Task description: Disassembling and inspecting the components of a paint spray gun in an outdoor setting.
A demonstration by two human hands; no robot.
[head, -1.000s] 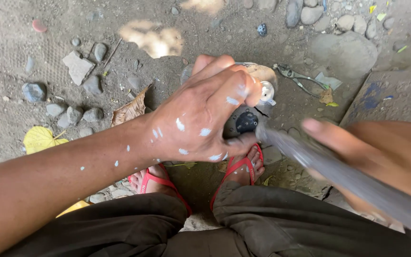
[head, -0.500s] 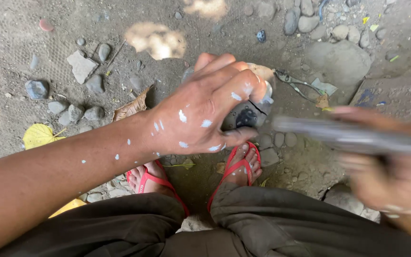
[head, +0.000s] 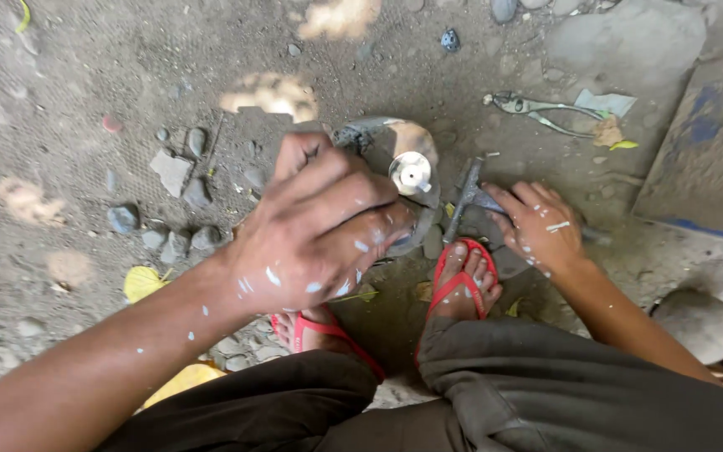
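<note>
My left hand (head: 320, 226), flecked with white paint, grips a round grey metal part (head: 412, 172) with a pale hub in its middle, holding it on the dirt ground just beyond my feet. My right hand (head: 537, 226) lies over the handle of a metal hammer (head: 466, 197) that rests on the ground to the right of the part, with its head pointing away from me. My feet wear red flip-flops (head: 458, 280), and my toes are close to both things. The lower edge of the metal part is hidden under my left hand.
Grey pliers (head: 537, 109) lie on the dirt at the upper right, beside paper scraps. A flat slab with blue edges (head: 705, 151) fills the right side, and a round stone (head: 696, 322) sits by my right forearm. Pebbles (head: 173, 243) and a yellow leaf (head: 144, 283) lie at the left.
My right hand, which held the hammer raised and moving in the air, has come down, and the hammer now lies on the ground. My left hand stays on the metal part.
</note>
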